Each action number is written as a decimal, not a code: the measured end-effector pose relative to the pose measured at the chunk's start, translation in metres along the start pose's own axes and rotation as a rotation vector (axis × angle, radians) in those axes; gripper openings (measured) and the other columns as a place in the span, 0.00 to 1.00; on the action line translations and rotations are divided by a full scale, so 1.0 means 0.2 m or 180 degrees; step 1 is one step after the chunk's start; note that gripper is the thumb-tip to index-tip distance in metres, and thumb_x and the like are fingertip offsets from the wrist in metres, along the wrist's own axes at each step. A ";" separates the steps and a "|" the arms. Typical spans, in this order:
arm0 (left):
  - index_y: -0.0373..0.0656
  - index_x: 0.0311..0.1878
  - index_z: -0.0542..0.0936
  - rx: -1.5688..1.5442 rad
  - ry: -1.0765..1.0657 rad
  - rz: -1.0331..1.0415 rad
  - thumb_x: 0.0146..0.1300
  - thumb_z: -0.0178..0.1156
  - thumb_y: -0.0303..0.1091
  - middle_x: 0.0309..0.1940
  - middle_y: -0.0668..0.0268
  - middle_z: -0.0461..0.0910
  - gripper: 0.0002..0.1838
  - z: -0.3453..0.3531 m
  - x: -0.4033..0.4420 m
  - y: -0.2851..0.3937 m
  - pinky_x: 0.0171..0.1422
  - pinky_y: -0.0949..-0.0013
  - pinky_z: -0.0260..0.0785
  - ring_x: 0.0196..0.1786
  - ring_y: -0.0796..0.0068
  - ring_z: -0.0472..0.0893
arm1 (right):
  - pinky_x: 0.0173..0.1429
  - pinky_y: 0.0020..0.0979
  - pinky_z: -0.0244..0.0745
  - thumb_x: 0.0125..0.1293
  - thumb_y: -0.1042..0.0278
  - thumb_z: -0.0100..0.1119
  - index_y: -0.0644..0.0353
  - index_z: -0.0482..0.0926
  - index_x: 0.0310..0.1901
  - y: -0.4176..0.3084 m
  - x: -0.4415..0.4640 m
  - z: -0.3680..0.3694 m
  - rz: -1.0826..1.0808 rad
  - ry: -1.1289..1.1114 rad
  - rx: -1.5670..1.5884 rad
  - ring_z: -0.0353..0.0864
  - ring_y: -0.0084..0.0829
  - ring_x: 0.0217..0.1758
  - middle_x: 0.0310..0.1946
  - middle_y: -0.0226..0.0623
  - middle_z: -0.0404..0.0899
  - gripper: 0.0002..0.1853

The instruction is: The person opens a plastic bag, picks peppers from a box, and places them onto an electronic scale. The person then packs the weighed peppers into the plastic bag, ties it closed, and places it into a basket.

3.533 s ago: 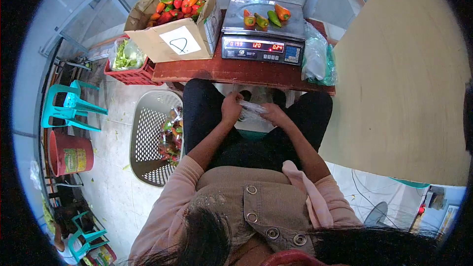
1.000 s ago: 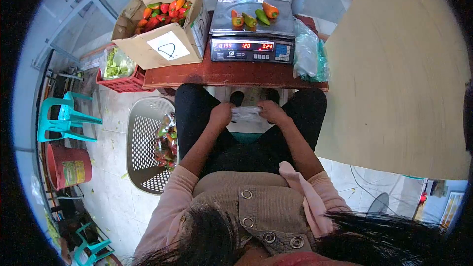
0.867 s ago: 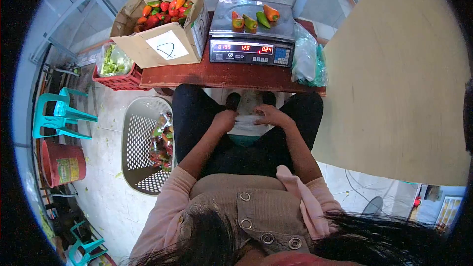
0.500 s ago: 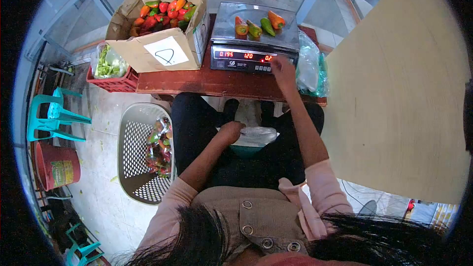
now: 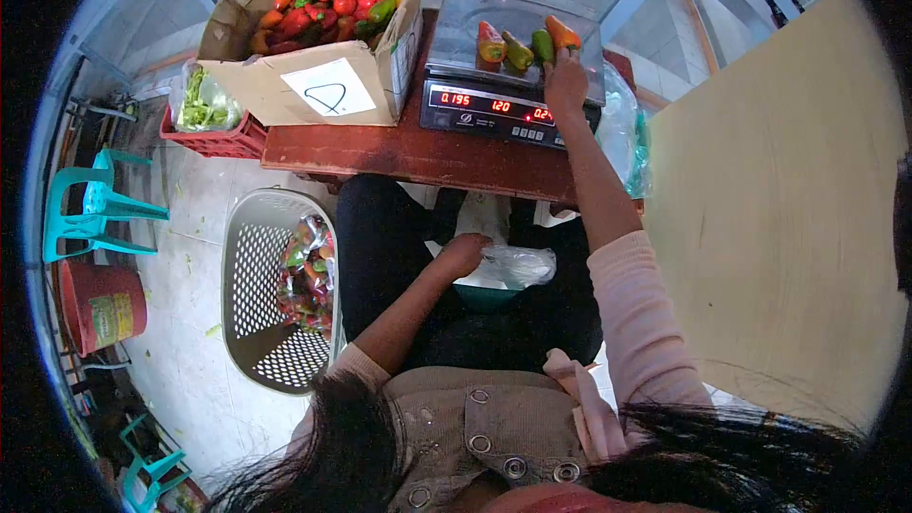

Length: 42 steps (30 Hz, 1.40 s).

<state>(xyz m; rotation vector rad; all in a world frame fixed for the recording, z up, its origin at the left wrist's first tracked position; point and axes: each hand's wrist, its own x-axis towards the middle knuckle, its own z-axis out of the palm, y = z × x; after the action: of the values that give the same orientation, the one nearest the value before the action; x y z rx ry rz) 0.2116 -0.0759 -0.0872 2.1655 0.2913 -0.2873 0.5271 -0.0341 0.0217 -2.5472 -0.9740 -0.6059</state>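
Observation:
Four-sided steel weighing pan [image 5: 456, 38] of a digital scale holds an orange pepper [image 5: 561, 31], a dark green pepper [image 5: 542, 46], a yellowish-green pepper [image 5: 517, 52] and a red-orange pepper [image 5: 491, 43]. My right hand [image 5: 567, 84] reaches over the lit display, its fingers closed at the near end of the orange pepper, which still rests on the pan. Low between my knees, my left hand [image 5: 465, 256] is closed on a clear plastic bag [image 5: 522, 266]. Whatever lies inside the bag I cannot make out. Under it shows a dark green surface [image 5: 486, 297].
A cardboard box [image 5: 256, 90] of mixed peppers stands left of the scale on the red-brown table [image 5: 380, 154]. Plastic bags [image 5: 619, 133] lie right of it. Below left are a grey basket [image 5: 249, 256] with bagged peppers and a red crate [image 5: 214, 141]. A wooden panel [image 5: 760, 199] flanks my right.
My right hand has moved from the scale's buttons up to the orange pepper on the pan. My left hand keeps hold of the plastic bag. The view has shifted slightly.

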 end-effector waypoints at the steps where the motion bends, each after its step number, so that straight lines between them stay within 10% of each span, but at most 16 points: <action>1: 0.38 0.48 0.77 0.0009 -0.0099 -0.0033 0.48 0.50 0.22 0.48 0.51 0.77 0.21 0.00 0.01 0.00 0.57 0.56 0.68 0.52 0.49 0.76 | 0.39 0.40 0.76 0.57 0.63 0.62 0.62 0.72 0.43 0.03 0.00 0.01 -0.0061 0.0037 -0.0011 0.80 0.43 0.40 0.39 0.45 0.75 0.16; 4: 0.37 0.49 0.77 -0.0066 -0.0215 -0.0114 0.48 0.51 0.22 0.49 0.52 0.77 0.21 -0.04 -0.01 0.02 0.57 0.57 0.68 0.52 0.49 0.75 | 0.35 0.36 0.73 0.61 0.64 0.58 0.64 0.75 0.39 0.18 -0.06 -0.07 -0.0715 0.0985 0.0687 0.79 0.38 0.33 0.31 0.42 0.75 0.12; 8: 0.38 0.48 0.77 0.0142 0.0181 0.0156 0.49 0.52 0.24 0.49 0.52 0.77 0.20 0.07 0.02 -0.10 0.57 0.57 0.69 0.51 0.49 0.76 | 0.31 0.26 0.69 0.66 0.63 0.54 0.61 0.75 0.38 0.41 -0.41 -0.42 0.0579 -0.0473 0.3165 0.74 0.25 0.26 0.27 0.33 0.75 0.09; 12: 0.38 0.49 0.77 0.0253 0.0098 0.0218 0.49 0.53 0.24 0.48 0.51 0.77 0.20 0.03 -0.02 -0.02 0.57 0.58 0.69 0.51 0.49 0.76 | 0.30 0.20 0.67 0.68 0.59 0.51 0.61 0.74 0.37 0.51 -0.83 -0.78 0.1641 -0.0482 0.3466 0.71 0.17 0.28 0.28 0.29 0.73 0.12; 26: 0.43 0.46 0.79 0.0674 0.0088 -0.0015 0.53 0.47 0.24 0.43 0.52 0.78 0.18 0.03 -0.05 -0.02 0.53 0.53 0.69 0.48 0.50 0.77 | 0.59 0.41 0.71 0.69 0.55 0.43 0.62 0.69 0.53 0.70 -1.10 -0.84 0.2181 0.0595 0.6988 0.76 0.42 0.53 0.53 0.46 0.72 0.20; 36: 0.43 0.51 0.77 0.0617 -0.0099 0.0111 0.50 0.52 0.24 0.47 0.52 0.77 0.21 0.04 -0.02 -0.02 0.56 0.55 0.69 0.50 0.50 0.76 | 0.59 0.49 0.70 0.67 0.58 0.43 0.64 0.68 0.54 0.30 -0.89 -0.65 0.2775 -0.0154 0.7636 0.73 0.49 0.56 0.53 0.50 0.72 0.21; 42: 0.41 0.45 0.79 0.0212 0.0181 0.0132 0.55 0.46 0.26 0.43 0.51 0.79 0.16 0.04 -0.02 0.00 0.55 0.53 0.67 0.49 0.50 0.76 | 0.37 0.36 0.78 0.66 0.56 0.46 0.60 0.73 0.39 0.21 -0.77 -0.56 0.3391 -0.0884 0.7767 0.76 0.37 0.34 0.34 0.40 0.76 0.14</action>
<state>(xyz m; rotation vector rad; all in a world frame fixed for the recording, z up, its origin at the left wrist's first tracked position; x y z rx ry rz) 0.2070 -0.0834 -0.0909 2.2454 0.2718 -0.2150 0.4230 -0.1992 0.0312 -0.4322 0.1285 0.8596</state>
